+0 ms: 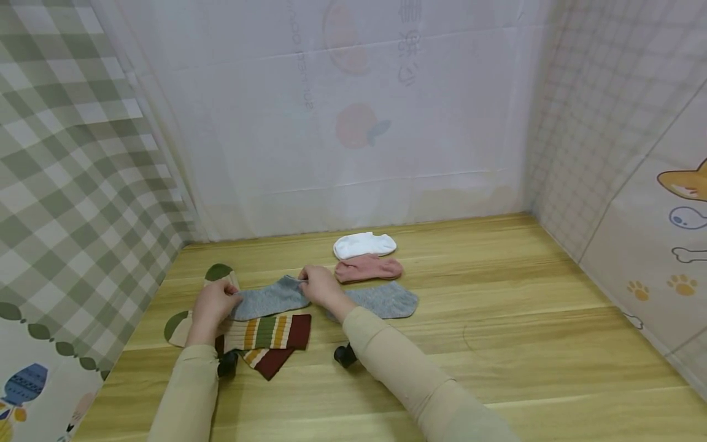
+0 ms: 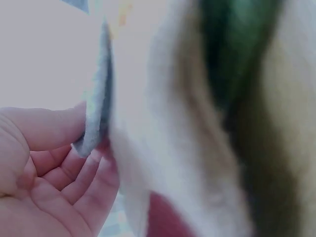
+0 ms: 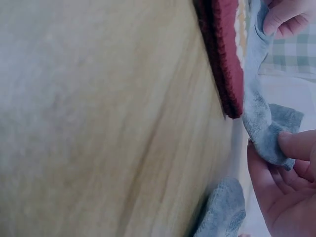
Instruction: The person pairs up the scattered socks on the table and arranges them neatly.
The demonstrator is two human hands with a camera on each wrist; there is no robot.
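Note:
A grey ankle sock (image 1: 269, 301) is stretched between both hands, just behind the striped socks. My left hand (image 1: 211, 307) pinches one end between thumb and fingers; in the left wrist view the grey fabric (image 2: 94, 108) shows as a thin folded edge. At the other end, my right hand (image 1: 323, 287) pinches the sock, its thumb pressed on the cloth (image 3: 266, 133) in the right wrist view. A second grey sock (image 1: 386, 299) lies on the table to the right, partly behind the right wrist.
Two striped crew socks (image 1: 270, 331) with maroon cuffs and green toes lie overlapping under the left forearm. A pink sock (image 1: 369, 269) and a white sock (image 1: 364, 245) lie behind the second grey one. Cloth-covered walls (image 1: 353, 153) bound the wooden table (image 1: 497, 344).

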